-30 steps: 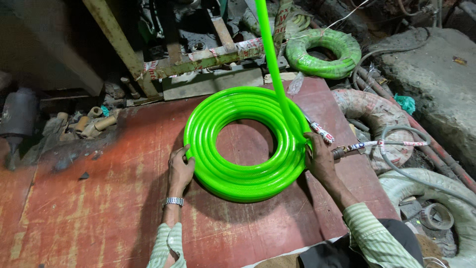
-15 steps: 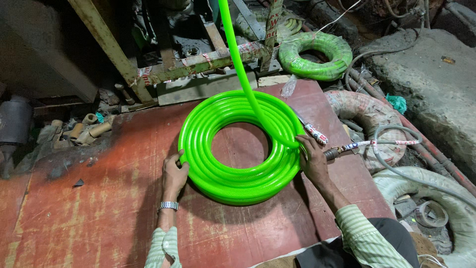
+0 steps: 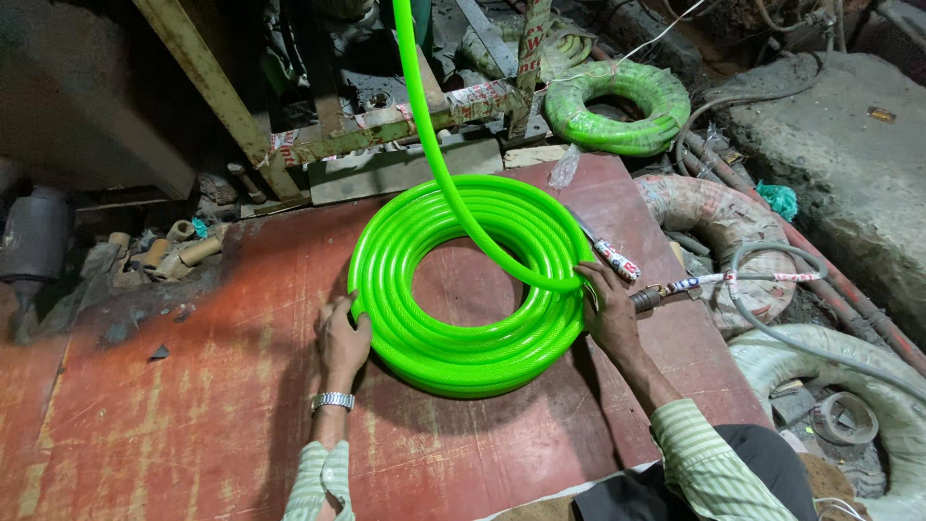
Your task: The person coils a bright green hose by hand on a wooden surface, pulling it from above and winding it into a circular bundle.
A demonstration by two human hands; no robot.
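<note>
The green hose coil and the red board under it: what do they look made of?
The green hose coil, with the left hand and right hand on its sides, looks like glossy, translucent flexible plastic; a fine mesh pattern suggests braided reinforcement, probably PVC. The red board looks like a coated plywood sheet, matte and worn, with yellowish streaks and dark stains where the coating has rubbed through.

White tape with red print (image 3: pixel 482 95) wraps the metal frame (image 3: pixel 386 130) behind the board.
</note>
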